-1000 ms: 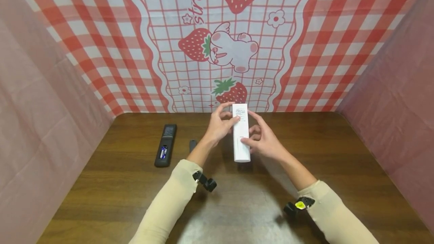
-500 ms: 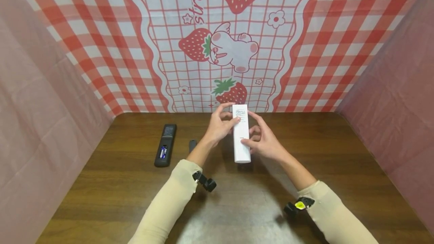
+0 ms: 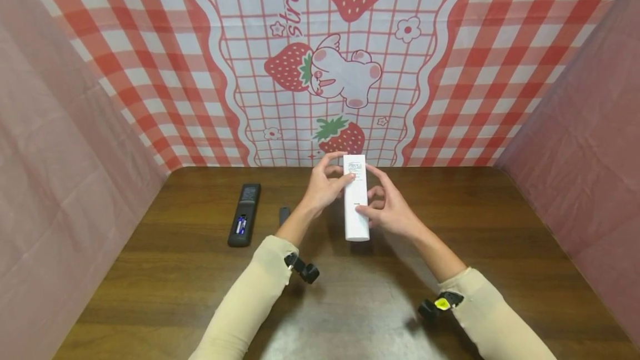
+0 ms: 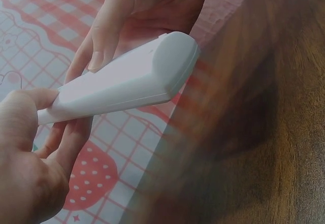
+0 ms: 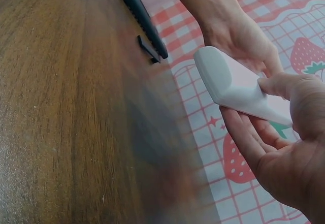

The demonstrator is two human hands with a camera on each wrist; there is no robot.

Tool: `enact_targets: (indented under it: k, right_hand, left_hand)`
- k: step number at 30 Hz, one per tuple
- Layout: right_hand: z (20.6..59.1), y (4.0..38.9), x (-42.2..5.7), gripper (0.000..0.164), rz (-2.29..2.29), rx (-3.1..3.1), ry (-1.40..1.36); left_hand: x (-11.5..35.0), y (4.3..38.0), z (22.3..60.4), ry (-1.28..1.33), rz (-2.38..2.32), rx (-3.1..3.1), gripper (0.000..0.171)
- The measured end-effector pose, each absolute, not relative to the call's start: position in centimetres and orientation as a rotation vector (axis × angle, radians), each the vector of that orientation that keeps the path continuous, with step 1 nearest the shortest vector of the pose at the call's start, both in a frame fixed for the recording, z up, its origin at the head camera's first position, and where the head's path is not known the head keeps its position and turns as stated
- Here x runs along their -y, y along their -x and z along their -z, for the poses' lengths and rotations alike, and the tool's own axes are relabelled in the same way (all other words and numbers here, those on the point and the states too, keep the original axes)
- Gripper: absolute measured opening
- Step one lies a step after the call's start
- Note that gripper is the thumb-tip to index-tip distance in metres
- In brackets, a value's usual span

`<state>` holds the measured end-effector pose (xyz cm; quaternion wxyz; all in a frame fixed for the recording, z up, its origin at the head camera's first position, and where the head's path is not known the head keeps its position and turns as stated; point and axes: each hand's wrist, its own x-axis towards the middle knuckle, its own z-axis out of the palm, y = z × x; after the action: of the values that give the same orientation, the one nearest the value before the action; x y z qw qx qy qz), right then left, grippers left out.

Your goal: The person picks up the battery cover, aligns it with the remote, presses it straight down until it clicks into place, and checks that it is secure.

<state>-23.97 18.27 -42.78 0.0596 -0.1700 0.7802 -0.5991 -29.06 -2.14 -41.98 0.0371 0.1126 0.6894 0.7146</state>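
Both hands hold a white remote control (image 3: 356,224) above the table, its back with small print turned up toward the head camera. My left hand (image 3: 322,185) grips its far part, thumb on the back and fingers at the left edge. My right hand (image 3: 392,207) holds the right side, with its thumb pressing the back beside a small dark mark and its fingers curled beneath. In the left wrist view the rounded near end of the white remote (image 4: 175,64) points away from the left hand. The right wrist view shows the right fingers (image 5: 241,135) under the remote.
A black remote control (image 3: 247,196) lies back up at the left, two blue-and-white batteries (image 3: 241,225) in its uncovered compartment. Beside it is a small dark cover piece (image 3: 284,214), partly behind the left forearm. A strawberry-print cloth (image 3: 320,71) hangs behind the wooden table (image 3: 165,288).
A faint seam line beside the right thumb on the white remote's back, visible a second ago, no longer shows. Both hands keep their grip and stay nearly still.
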Motion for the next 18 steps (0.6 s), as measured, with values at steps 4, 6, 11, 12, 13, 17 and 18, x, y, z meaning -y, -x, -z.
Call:
enact_targets:
  k: [4, 6, 11, 12, 13, 17, 18]
  right_hand:
    - [42.77, 23.91, -18.24, 0.101, 1.817, -2.350, 0.515]
    - [42.76, 23.86, -18.21, 0.101, 1.821, -2.341, 0.515]
    - [42.76, 23.85, -18.04, 0.100, 1.825, -2.319, 0.516]
    - [42.79, 23.87, -18.01, 0.100, 1.822, -2.319, 0.515]
    - [42.82, 23.88, -17.98, 0.100, 1.821, -2.320, 0.518]
    - [42.93, 23.87, -17.94, 0.100, 1.813, -2.333, 0.517]
    - [42.96, 23.87, -17.93, 0.100, 1.814, -2.333, 0.518]
  left_hand:
    - [2.14, 29.14, 42.08, -0.351, -2.186, -2.122, 0.064]
    - [2.14, 29.18, 42.18, -0.358, -2.179, -2.127, 0.064]
    - [2.21, 29.16, 42.38, -0.360, -2.166, -2.141, 0.062]
    - [2.23, 29.14, 42.40, -0.358, -2.164, -2.141, 0.062]
    - [2.23, 29.14, 42.41, -0.357, -2.162, -2.143, 0.062]
    - [2.20, 29.20, 42.47, -0.351, -2.148, -2.149, 0.063]
    - [2.19, 29.21, 42.48, -0.349, -2.146, -2.151, 0.063]
